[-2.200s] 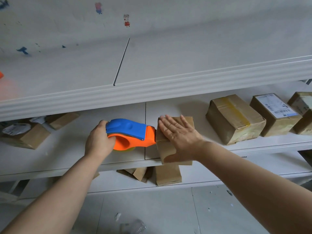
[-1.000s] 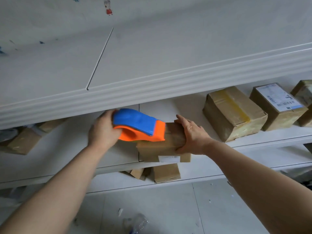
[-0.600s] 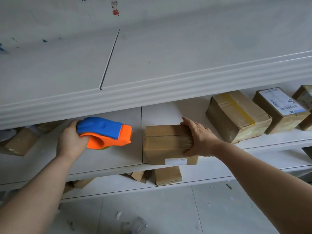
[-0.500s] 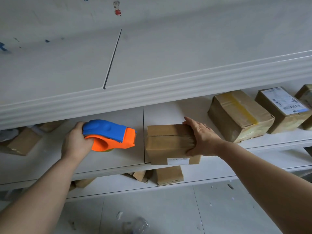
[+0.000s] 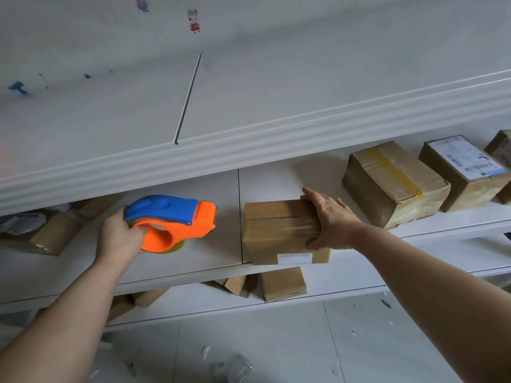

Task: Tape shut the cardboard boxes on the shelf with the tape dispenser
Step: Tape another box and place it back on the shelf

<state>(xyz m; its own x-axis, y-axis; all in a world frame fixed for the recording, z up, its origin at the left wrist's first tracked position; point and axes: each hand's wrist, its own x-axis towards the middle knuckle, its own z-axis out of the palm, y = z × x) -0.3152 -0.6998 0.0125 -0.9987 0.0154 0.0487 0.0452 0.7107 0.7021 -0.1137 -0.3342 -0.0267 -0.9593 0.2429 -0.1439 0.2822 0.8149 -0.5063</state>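
step: between tape passes | left hand (image 5: 120, 239) grips dispenser (image 5: 172, 221), held just left of box (image 5: 279, 230), apart | right hand (image 5: 330, 221) clasps box's right end, box at shelf (image 5: 193, 261) front edge | next: likely set dispenser nose on seam, draw across

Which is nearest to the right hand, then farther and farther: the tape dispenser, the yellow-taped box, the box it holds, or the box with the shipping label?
1. Held box, under the right hand.
2. Yellow-taped box, just to its right.
3. Tape dispenser, to the left, in the left hand.
4. Labelled box, far right.
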